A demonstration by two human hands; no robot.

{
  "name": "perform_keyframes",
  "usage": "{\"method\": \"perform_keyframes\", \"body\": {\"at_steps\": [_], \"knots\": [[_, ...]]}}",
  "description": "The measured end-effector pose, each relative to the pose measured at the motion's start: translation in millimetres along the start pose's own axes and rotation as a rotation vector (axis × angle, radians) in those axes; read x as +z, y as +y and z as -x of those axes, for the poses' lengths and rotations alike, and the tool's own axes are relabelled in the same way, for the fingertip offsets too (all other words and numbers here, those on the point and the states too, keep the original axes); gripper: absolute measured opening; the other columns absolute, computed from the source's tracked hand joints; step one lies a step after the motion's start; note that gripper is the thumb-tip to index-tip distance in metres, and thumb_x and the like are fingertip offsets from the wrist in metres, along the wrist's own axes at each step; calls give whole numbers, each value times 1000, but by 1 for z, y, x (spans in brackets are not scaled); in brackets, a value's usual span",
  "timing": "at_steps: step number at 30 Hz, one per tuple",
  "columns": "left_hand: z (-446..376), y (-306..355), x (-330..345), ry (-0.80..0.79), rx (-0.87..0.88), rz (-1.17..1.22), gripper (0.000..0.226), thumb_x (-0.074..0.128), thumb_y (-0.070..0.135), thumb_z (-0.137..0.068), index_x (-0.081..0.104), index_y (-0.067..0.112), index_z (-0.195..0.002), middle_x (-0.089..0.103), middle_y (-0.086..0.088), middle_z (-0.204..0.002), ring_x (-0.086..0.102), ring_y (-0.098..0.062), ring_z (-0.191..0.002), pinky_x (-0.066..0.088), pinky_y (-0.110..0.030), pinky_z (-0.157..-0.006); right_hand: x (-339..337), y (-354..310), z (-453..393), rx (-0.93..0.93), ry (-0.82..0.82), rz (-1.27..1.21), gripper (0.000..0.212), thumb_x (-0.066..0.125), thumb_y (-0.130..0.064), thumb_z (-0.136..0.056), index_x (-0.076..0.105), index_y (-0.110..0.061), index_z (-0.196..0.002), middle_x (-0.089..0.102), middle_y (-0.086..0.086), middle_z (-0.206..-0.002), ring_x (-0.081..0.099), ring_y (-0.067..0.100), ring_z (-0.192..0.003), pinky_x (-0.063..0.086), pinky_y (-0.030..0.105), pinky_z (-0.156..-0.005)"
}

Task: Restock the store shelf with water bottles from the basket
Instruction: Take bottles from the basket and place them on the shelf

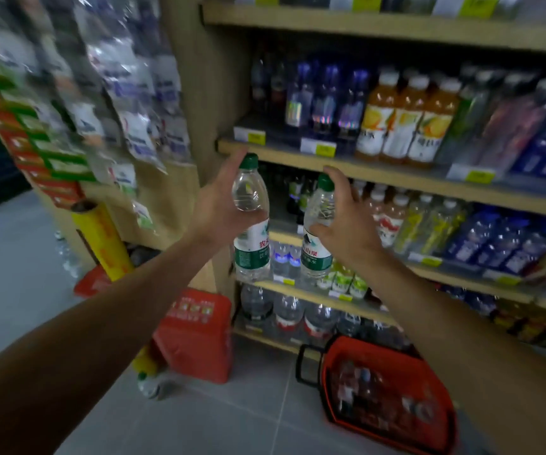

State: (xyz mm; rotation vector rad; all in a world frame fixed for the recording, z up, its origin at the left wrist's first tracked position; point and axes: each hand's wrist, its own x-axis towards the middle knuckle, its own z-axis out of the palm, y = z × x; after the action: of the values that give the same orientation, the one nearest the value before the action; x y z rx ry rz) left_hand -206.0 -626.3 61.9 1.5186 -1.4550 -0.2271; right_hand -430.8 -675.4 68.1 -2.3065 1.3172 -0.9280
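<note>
Head view: both hands up at shelf front, one water bottle in each.

L hand (pixel 220 205) grips left bottle (pixel 251 221) at shoulder w/ thumb across front, fingers spread & reaching up beside green cap. R hand (pixel 344 221) holds right bottle (pixel 318 231) same way, thumb on front, fingers fanned wide. Both bottles upright, near each other but apart, bases approx. level w/ shelf edge (pixel 298 284) just beyond hands. Behind R hand: rows of drinks. Above hands: orange juice bottles (pixel 403 123). Below R forearm on floor: red basket (pixel 386 392) w/ more bottles inside, blurred. Below L forearm: red carton (pixel 196 336); yellow roll (pixel 101 238) further left.
</note>
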Motion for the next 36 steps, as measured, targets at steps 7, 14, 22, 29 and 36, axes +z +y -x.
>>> {"method": "perform_keyframes", "body": {"at_steps": [7,14,22,29,36], "knots": [[-50,27,-98,130,160,-55,100,89,27,-63,32,35,-146,62,12,-121,58,-8,-102,44,-23,-80,-20,-94,-56,-129,137,-24,96,78,-16,-79,17,-39,-149,43,8,-144,55,14,-85,40,19,-66],[-100,50,-162,207,262,-36,101,88,27,-64,32,35,-147,62,12,-121,61,-7,-103,47,-21,-80,-52,-162,-110,-261,306,-133,91,78,-14,-79,23,-38,-146,42,4,-144,55,17,-112,50,29,-84],[-166,75,-192,311,314,-36,99,87,26,-65,31,33,-147,58,18,-114,58,-4,-99,37,0,-64,-75,-194,-187,-428,447,-111,91,78,-13,-78,22,-36,-146,45,9,-141,58,21,-114,53,34,-89],[-234,92,-182,429,321,-52,100,86,21,-68,29,30,-150,53,30,-99,57,9,-82,44,-10,-67,-96,-191,-271,-583,644,-155,82,71,-6,-80,28,-22,-148,37,5,-146,39,4,-122,36,11,-95],[-309,99,-157,517,285,-100,98,86,23,-64,33,36,-146,64,15,-111,64,-7,-94,53,-24,-75,-113,-177,-372,-700,667,-296,81,73,-9,-80,29,-22,-147,38,2,-145,40,12,-131,42,26,-104]]}}
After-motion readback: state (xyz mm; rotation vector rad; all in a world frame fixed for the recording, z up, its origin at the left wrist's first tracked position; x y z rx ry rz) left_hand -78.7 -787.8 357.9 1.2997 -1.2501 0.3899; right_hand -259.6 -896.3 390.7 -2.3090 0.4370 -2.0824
